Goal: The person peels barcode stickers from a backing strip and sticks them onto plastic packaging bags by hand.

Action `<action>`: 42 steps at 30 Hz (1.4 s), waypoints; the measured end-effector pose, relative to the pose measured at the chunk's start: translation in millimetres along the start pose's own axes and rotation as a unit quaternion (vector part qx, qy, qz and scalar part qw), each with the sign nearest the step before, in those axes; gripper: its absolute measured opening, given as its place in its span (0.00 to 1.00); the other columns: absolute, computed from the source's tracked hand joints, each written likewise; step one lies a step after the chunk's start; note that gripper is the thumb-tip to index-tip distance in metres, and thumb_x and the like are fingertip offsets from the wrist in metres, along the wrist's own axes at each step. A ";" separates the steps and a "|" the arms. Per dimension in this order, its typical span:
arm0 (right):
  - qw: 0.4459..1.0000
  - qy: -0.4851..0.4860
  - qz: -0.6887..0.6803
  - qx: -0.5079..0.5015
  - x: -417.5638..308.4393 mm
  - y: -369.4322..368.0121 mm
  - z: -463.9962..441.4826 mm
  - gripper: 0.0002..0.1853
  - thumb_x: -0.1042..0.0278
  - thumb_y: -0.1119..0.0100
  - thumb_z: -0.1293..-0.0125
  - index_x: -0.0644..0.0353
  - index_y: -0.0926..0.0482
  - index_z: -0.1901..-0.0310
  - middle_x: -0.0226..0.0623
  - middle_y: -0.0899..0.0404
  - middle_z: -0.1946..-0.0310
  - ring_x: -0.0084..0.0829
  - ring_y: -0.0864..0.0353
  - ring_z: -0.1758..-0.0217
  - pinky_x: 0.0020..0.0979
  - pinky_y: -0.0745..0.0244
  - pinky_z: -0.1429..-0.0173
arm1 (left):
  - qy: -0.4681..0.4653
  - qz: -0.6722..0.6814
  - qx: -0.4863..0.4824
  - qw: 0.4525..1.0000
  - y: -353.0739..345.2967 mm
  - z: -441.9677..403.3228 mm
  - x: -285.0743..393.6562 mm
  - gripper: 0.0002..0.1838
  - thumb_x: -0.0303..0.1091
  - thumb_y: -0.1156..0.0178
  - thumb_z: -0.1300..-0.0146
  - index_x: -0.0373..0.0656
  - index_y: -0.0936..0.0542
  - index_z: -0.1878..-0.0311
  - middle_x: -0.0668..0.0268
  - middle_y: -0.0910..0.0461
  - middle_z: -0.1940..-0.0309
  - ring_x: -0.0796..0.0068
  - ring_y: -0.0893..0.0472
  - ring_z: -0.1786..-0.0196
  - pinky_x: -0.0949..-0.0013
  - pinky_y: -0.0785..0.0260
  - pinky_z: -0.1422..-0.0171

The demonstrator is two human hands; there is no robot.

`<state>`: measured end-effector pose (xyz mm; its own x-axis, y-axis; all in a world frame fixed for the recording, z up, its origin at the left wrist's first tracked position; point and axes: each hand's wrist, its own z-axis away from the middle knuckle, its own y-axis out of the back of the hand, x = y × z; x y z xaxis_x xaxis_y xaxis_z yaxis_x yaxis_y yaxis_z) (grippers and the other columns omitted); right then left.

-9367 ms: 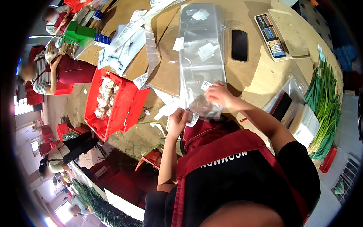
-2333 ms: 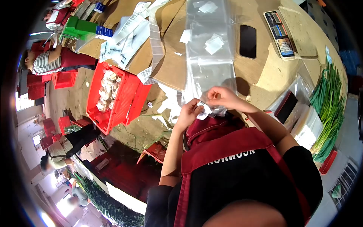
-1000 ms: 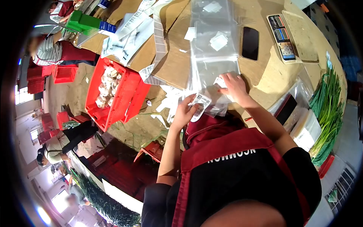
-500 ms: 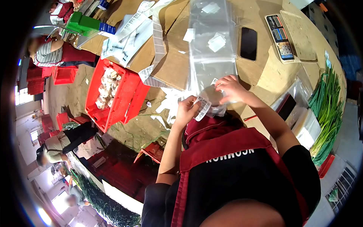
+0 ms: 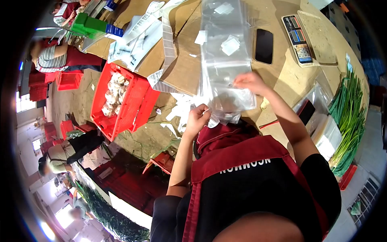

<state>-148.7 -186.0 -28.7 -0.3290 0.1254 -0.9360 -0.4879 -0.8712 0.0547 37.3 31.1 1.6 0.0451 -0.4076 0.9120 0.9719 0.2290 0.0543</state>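
- Clear plastic bags (image 5: 221, 73) lie in a long, overlapping layer on the cardboard-covered worktop (image 5: 278, 76), running down to its near edge, in front of the person.
- The left hand (image 5: 198, 119) is closed in a pinch at the bags' lower left corner, on what looks like a printed label (image 5: 213, 122), partly hidden and just above the maroon apron (image 5: 242, 155).
- The right hand (image 5: 250, 83) is over the right side of the bags, fingers bunched and pointing left; whether they grip a label or only touch the film cannot be told.
- The likeliest trouble is a crooked or creased label, since the thin film looks wrinkled below the right hand and could shift under a light push.
- A sticky label could also cling to a fingertip, fold on itself or catch the apron, being so close to the cloth.
- Loose white paper squares (image 5: 230, 45) rest on the bags farther up; a tug on the film could scatter them.
- The bags' near end lies by the worktop's edge, so a pull toward the body might drag the layer off.
- A dark phone (image 5: 264, 46) lies just right of the bags, where a wide sweep of the right arm could nudge it.
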 end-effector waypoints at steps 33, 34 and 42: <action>0.778 0.322 0.042 0.538 -71.0 27.8 27.7 0.02 0.79 0.45 0.41 0.63 0.27 0.68 0.33 0.27 0.66 0.22 0.29 0.63 0.24 0.32 0.57 | 0.030 0.035 -0.024 0.999 -10.1 -4.8 11.8 0.05 0.28 0.45 0.37 0.35 0.26 0.62 0.74 0.26 0.76 0.90 0.31 0.75 0.82 0.38 0.71; 0.826 0.322 0.092 0.453 -74.5 10.7 33.4 0.02 0.78 0.45 0.41 0.63 0.28 0.68 0.32 0.27 0.68 0.22 0.28 0.63 0.24 0.32 0.58 | 0.019 0.080 -0.033 0.996 -13.1 -5.5 13.5 0.07 0.29 0.45 0.36 0.35 0.25 0.60 0.73 0.24 0.74 0.90 0.29 0.73 0.83 0.37 0.70; 0.994 0.003 -0.106 -0.030 -9.9 -62.5 38.1 0.09 0.66 0.33 0.46 0.60 0.24 0.70 0.26 0.25 0.76 0.17 0.29 0.73 0.20 0.33 0.69 | -0.036 -0.128 -0.067 0.989 -16.4 -11.6 21.4 0.07 0.24 0.41 0.41 0.36 0.25 0.60 0.75 0.29 0.79 0.86 0.34 0.77 0.79 0.40 0.74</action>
<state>-145.7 -114.7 -9.6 -0.2189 0.3066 -0.9263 -0.4967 -0.8521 -0.1647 25.0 8.4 15.5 -0.2185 -0.3716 0.9023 0.9715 0.0046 0.2371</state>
